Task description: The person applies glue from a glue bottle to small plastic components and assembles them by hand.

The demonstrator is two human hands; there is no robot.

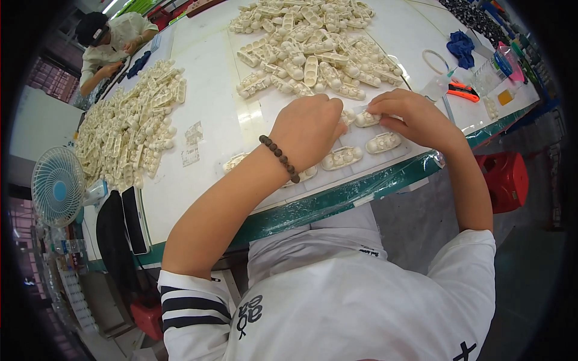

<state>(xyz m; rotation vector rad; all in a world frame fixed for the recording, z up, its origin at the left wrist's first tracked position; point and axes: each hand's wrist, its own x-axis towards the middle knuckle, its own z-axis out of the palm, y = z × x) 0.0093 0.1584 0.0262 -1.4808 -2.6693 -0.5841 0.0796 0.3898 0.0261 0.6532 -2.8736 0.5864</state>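
Observation:
My left hand (310, 127), a dark bead bracelet at its wrist, is closed with its fingers curled at a small cream moulded piece (347, 118), mostly hidden behind them. With thumb and fingertips, my right hand (416, 115) grips another cream moulded piece (366, 118), rounded and boat-shaped with bumps on top. Closer to the table edge lie similar pieces: one below my right hand (383, 142), one to its left (342, 157), and others partly covered by my left wrist and forearm.
Beyond my hands rises a large heap of cream pieces (313, 54); a second heap (129, 129) lies left. An orange cutter knife (463, 91) and blue cloth (461, 48) lie right. A fan (58, 186) and phone (135, 221) are left. Another person (111, 48) works far left.

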